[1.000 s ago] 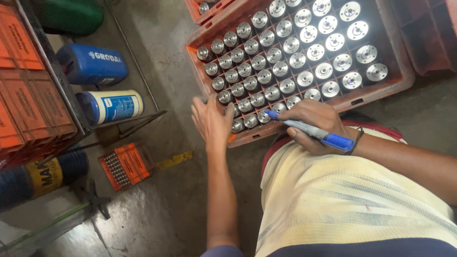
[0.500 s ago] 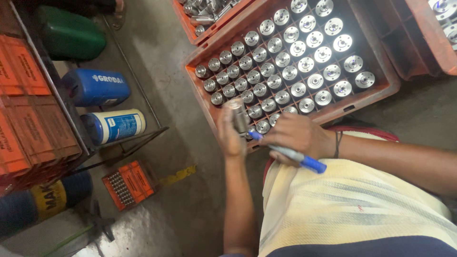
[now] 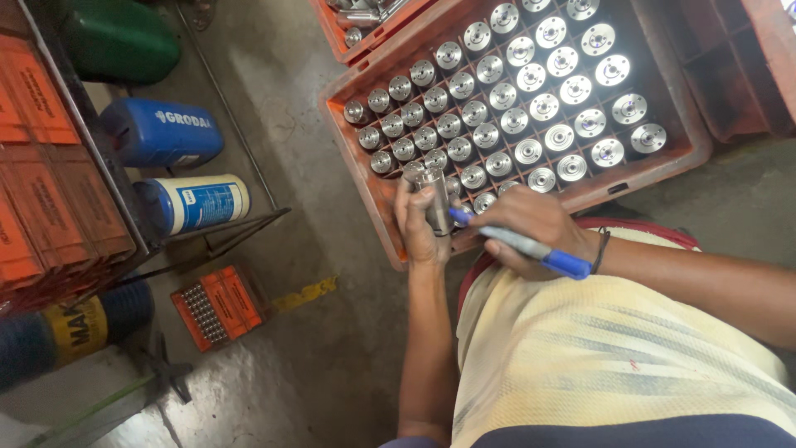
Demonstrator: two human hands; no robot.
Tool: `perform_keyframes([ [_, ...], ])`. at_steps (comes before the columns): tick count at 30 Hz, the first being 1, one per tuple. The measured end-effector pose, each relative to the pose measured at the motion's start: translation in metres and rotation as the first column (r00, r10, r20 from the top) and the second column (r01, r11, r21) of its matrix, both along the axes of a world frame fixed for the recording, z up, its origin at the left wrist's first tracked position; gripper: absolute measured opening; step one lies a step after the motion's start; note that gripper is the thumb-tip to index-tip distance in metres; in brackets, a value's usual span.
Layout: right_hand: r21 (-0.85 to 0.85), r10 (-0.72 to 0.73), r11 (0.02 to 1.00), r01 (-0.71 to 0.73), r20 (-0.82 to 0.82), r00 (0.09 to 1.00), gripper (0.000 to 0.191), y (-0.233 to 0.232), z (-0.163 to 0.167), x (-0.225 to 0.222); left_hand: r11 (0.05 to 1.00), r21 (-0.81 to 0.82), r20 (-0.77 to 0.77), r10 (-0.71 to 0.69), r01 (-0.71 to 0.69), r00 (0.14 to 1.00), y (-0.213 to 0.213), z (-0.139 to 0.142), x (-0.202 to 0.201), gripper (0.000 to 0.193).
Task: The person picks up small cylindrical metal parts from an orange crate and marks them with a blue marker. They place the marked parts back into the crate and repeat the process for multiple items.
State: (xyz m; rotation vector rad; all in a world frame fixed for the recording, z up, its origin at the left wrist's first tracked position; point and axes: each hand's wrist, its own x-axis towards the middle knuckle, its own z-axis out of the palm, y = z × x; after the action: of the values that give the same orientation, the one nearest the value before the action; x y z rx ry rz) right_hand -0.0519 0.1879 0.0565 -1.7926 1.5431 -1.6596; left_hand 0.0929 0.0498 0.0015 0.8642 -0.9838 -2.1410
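One metal cylinder (image 3: 434, 202) stands upright in the closed left hand (image 3: 419, 222); one blue marker (image 3: 521, 244), gripped by the right hand (image 3: 531, 228), touches it above the orange crate (image 3: 377, 203) holding dozens more.

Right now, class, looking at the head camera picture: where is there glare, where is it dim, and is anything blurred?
Head view: strong glare on the upper-right metal cylinders in the orange crate; the shelf side on the left is dimmer, with the green container in shade. The left hand holding a metal cylinder and the right hand with the blue marker look fairly sharp.
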Motion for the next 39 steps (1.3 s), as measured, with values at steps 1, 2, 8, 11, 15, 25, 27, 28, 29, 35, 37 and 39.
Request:
perform_keyframes([
  [1,0.010,0.036,0.999,-0.035,-0.031,0.999,0.028,0.000,0.000,0.001,0.999,0.044,-0.034,0.012,-0.011,0.999,-0.001,0.002,0.000,0.030],
  [2,0.019,0.069,0.997,-0.068,-0.061,0.996,0.028,0.000,0.000,0.001,0.996,0.087,-0.066,0.024,-0.018,0.998,-0.003,0.005,0.001,0.031],
  [8,0.073,-0.031,0.997,0.031,-0.002,1.000,0.029,0.004,0.002,-0.003,0.432,-0.730,0.676,0.567,0.529,0.470,-0.026,0.050,0.018,0.038],
  [11,0.099,-0.066,0.993,0.063,0.025,0.997,0.029,0.006,0.002,-0.004,0.518,-0.509,0.842,0.464,0.687,0.275,-0.042,0.060,0.027,0.043],
  [15,0.117,-0.082,0.990,0.077,0.037,0.996,0.029,0.008,0.000,-0.004,0.359,-0.596,0.766,0.523,0.718,0.373,-0.049,0.042,0.015,0.046],
  [25,0.092,-0.109,0.990,0.111,-0.028,0.994,0.031,0.011,0.007,-0.007,0.431,-0.824,0.479,0.187,0.366,0.858,-0.080,0.063,0.020,0.039],
  [27,0.077,-0.045,0.996,0.054,-0.120,0.992,0.032,0.008,0.008,-0.006,0.780,-0.616,0.197,0.013,0.114,0.980,-0.067,0.058,0.022,0.040],
  [28,0.052,0.011,0.999,-0.003,-0.149,0.989,0.033,0.006,0.008,-0.004,0.936,-0.342,0.072,-0.056,0.077,0.996,-0.054,0.048,0.015,0.041],
  [29,0.029,0.066,0.998,-0.061,-0.180,0.981,0.034,0.003,0.008,-0.003,0.997,-0.030,-0.071,-0.079,0.077,0.994,-0.041,0.039,0.010,0.042],
  [35,0.027,0.035,0.999,-0.031,-0.159,0.987,0.032,0.002,0.002,-0.001,0.993,-0.024,0.142,-0.108,0.112,0.984,-0.002,0.004,-0.007,0.047],
  [37,0.034,0.040,0.999,-0.036,-0.135,0.990,0.032,0.006,0.001,-0.002,0.997,0.034,0.133,-0.069,0.065,0.989,-0.003,0.004,-0.007,0.051],
  [39,0.041,-0.079,0.996,0.080,-0.018,0.997,0.032,0.009,0.000,-0.004,0.998,0.030,0.141,-0.061,0.058,0.988,-0.005,0.004,-0.008,0.042],
])
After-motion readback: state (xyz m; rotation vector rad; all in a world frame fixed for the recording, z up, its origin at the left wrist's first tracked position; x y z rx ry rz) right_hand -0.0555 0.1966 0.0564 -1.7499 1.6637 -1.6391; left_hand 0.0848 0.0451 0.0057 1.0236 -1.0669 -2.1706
